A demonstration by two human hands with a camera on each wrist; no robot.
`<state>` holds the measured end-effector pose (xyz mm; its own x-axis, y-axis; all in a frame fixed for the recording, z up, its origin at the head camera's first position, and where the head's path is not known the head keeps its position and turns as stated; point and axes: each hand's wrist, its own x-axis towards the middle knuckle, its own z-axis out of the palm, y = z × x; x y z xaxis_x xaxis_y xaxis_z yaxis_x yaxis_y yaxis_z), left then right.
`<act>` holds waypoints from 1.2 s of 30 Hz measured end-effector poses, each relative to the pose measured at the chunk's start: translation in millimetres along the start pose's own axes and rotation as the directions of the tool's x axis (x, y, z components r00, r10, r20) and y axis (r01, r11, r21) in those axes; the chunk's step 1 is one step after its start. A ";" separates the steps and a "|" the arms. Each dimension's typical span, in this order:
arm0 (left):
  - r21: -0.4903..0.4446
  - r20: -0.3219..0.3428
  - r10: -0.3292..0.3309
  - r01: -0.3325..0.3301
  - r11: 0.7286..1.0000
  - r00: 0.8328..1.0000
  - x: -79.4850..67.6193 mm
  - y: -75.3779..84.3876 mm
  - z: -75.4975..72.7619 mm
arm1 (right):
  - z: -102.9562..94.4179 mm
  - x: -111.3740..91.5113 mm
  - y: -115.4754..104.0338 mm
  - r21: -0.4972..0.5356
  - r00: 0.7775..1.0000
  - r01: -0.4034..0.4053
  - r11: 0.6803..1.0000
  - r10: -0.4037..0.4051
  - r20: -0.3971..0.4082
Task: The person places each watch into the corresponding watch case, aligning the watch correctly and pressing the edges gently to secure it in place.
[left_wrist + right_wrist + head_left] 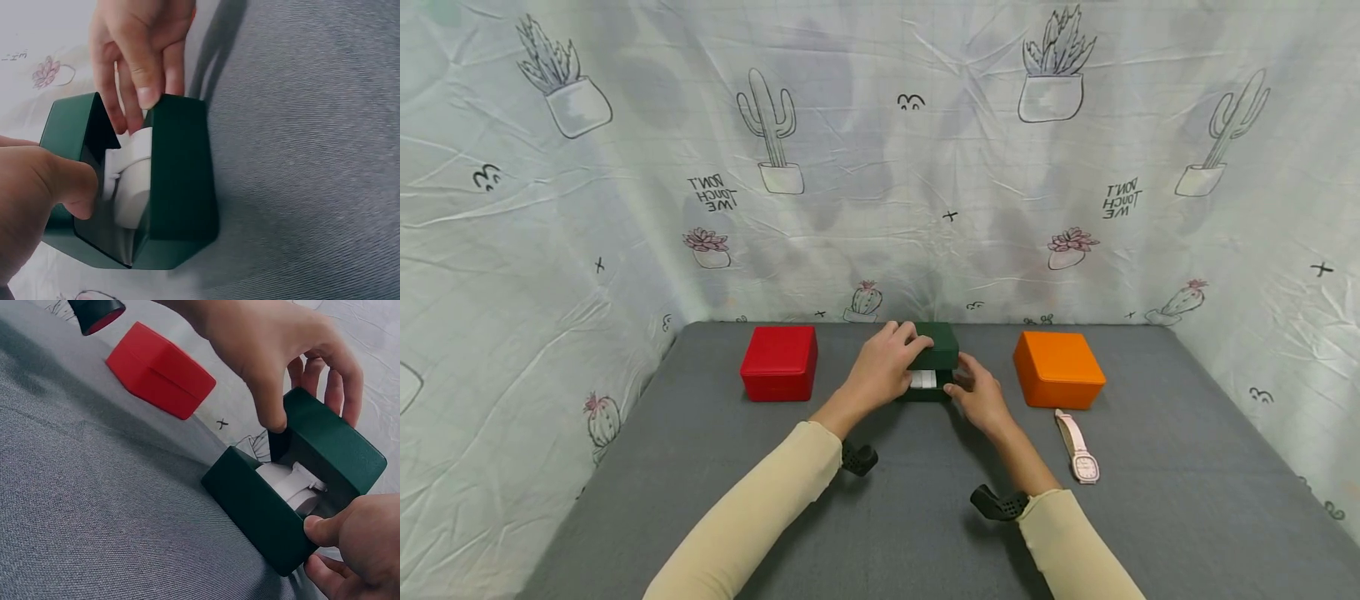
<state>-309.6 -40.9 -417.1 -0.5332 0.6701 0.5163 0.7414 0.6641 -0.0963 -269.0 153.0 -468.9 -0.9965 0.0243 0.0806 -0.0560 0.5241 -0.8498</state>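
A green watch box (942,340) stands partly open at the back middle of the table. My left hand (880,367) grips its raised lid (340,440), the thumb under the front edge and the fingers over the top. At the right end of the base (181,181), my right hand (983,400) pinches a corner between thumb and fingers. Inside sits a white cushion (132,200) with a white strap (134,152) and buckle around it; the lid and left thumb hide part of the interior.
On the grey table (880,517), a red box (778,362) stands to the left and an orange box (1058,369) to the right, both closed. A pink watch (1084,467) lies in front of the orange box. Behind hangs a cactus-print cloth (865,167).
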 end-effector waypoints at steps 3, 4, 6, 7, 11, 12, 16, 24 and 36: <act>0.010 -0.012 0.009 -0.009 1.000 1.000 -3.3 0.8 2.9 | 0.5 0.2 0.0 0.004 1.000 0.006 1.000 -0.006 -0.004; 0.014 -0.013 0.011 -0.011 1.000 1.000 -4.4 1.1 3.7 | 0.6 0.1 -0.2 0.004 1.000 0.009 1.000 -0.009 -0.006; 0.020 -0.010 0.015 -0.015 1.000 1.000 -6.8 1.3 6.4 | 0.9 0.1 -0.5 0.003 1.000 0.011 1.000 -0.011 -0.009; 0.022 -0.005 0.016 -0.016 1.000 1.000 -8.2 1.5 7.8 | 1.0 0.1 -0.7 0.002 1.000 0.011 1.000 -0.011 -0.010; 0.022 0.005 0.020 -0.020 1.000 1.000 -14.3 2.2 13.8 | 1.9 0.0 -1.2 0.010 1.000 0.011 1.000 -0.011 -0.005; 0.024 0.005 0.020 -0.020 1.000 1.000 -15.5 2.4 14.9 | 2.0 -0.2 -1.0 0.014 1.000 0.016 1.000 -0.016 -0.001; 0.027 0.004 0.020 -0.020 0.999 1.000 -16.9 2.2 17.0 | 2.8 -1.6 1.5 0.040 0.999 0.041 0.998 -0.042 0.026; -0.010 0.158 0.029 -0.028 1.000 0.987 -16.0 4.1 5.8 | 2.4 -6.0 6.5 0.159 0.993 0.068 0.985 -0.081 0.081; 0.036 0.218 0.039 -0.048 0.998 0.975 -14.0 12.1 0.7 | -0.5 -8.8 3.0 0.141 0.998 0.049 0.989 -0.054 0.032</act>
<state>-293.4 -42.0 -426.2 -0.5802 0.7515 0.3141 0.7507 0.6430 -0.1517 -260.3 154.8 -471.9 -0.9935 -0.0309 0.1094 -0.1126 0.3996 -0.9098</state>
